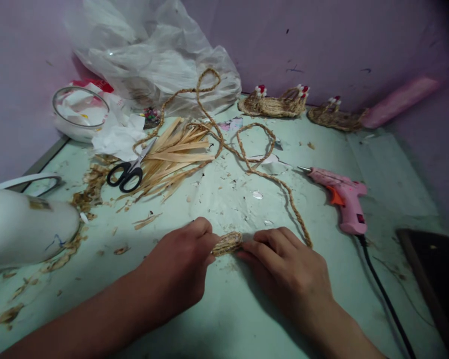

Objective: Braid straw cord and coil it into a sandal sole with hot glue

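Note:
A small coiled piece of braided fibre (pixel 227 244) is held between both hands, low in the middle of the view. My left hand (pixel 190 254) pinches its left end, fingers closed. At its right end, my right hand (pixel 280 259) grips with thumb and fingertips. The long braided rope (pixel 294 202) loops across the table and runs down to beside my right hand, where its lower part is hidden. A pink glue gun (pixel 344 197) lies to the right, its cord running towards the bottom edge.
Black-handled scissors (pixel 130 172) rest on dry fibre strips (pixel 168 159). A white bottle (pixel 30 229) lies at left. Behind are a plastic bag (pixel 157 55), a round container (pixel 80 112) and woven pieces with beads (pixel 271 104). A dark flat object (pixel 434 279) lies at right.

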`<action>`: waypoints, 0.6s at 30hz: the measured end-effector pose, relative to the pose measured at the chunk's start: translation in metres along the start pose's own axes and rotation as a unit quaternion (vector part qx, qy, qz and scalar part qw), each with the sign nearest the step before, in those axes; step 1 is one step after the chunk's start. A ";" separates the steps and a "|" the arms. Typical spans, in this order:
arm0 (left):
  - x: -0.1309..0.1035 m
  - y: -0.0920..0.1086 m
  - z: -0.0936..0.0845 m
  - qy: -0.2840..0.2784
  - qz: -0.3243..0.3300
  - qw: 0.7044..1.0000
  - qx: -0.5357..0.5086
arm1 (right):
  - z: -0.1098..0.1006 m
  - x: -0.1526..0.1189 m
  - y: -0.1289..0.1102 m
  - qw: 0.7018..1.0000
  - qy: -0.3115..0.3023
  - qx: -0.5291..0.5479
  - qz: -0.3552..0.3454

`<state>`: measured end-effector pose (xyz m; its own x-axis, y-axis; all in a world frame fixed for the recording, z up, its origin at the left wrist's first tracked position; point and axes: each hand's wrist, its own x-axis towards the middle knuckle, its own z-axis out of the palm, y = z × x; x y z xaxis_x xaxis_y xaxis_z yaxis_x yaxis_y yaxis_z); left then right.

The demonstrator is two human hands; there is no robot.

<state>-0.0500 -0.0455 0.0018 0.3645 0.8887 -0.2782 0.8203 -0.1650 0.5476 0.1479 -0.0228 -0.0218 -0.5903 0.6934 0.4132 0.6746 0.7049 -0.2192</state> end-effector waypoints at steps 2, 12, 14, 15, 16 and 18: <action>0.001 -0.001 0.003 0.008 0.010 1.000 0.005 | 0.001 0.000 0.001 1.000 -0.009 -0.004 0.008; -0.001 -0.001 0.010 0.039 0.031 0.998 0.033 | 0.004 -0.010 0.000 0.996 -0.059 0.067 -0.027; -0.001 -0.001 0.012 0.043 0.036 0.998 0.037 | 0.004 -0.011 -0.002 0.994 -0.060 0.084 -0.025; -0.001 -0.002 0.013 0.044 0.038 0.998 0.037 | 0.004 -0.011 -0.002 0.994 -0.060 0.091 -0.023; -0.001 -0.002 0.013 0.046 0.039 0.998 0.036 | 0.003 -0.010 -0.003 0.994 -0.058 0.096 -0.021; -0.001 -0.002 0.014 0.047 0.044 0.997 0.032 | 0.003 -0.009 -0.003 0.994 -0.043 0.099 -0.015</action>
<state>-0.0458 -0.0520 -0.0098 0.3963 0.9049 -0.1551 0.8149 -0.2688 0.5135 0.1497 -0.0312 -0.0279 -0.6502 0.6754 0.3479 0.5604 0.7356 -0.3807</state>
